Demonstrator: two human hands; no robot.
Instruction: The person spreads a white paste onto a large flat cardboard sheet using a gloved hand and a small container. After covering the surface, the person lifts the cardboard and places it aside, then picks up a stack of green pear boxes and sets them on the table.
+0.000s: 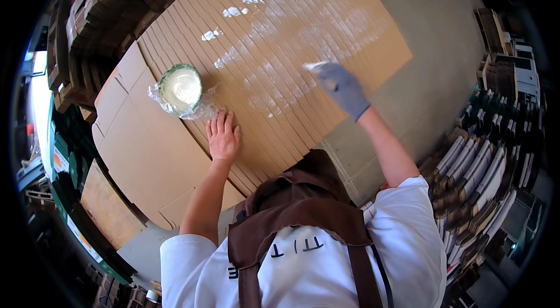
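My left hand (223, 136) is bare and lies flat, fingers stretched, on the fanned-out cardboard sheets (274, 133), whose edges overlap in narrow strips. Just beyond its fingertips stands a round green-rimmed bowl (182, 87) of white paste, with crumpled clear plastic film (201, 111) around its base. My right hand (343, 87), in a grey glove, is closed and blurred over the right part of the sheets. A small white piece (315, 66) shows at its fingertips; its kind is unclear. Streaks of white paste (280, 69) cover the strips, with thicker dabs (233, 11) at the far left.
Plain folded cardboard (146, 150) lies left of the strips. Stacks of cardboard (102, 10) rise at the far left. Bundled sheets (472, 174) stand on the right beside the grey floor (434, 45). A wooden board (108, 203) leans at the lower left.
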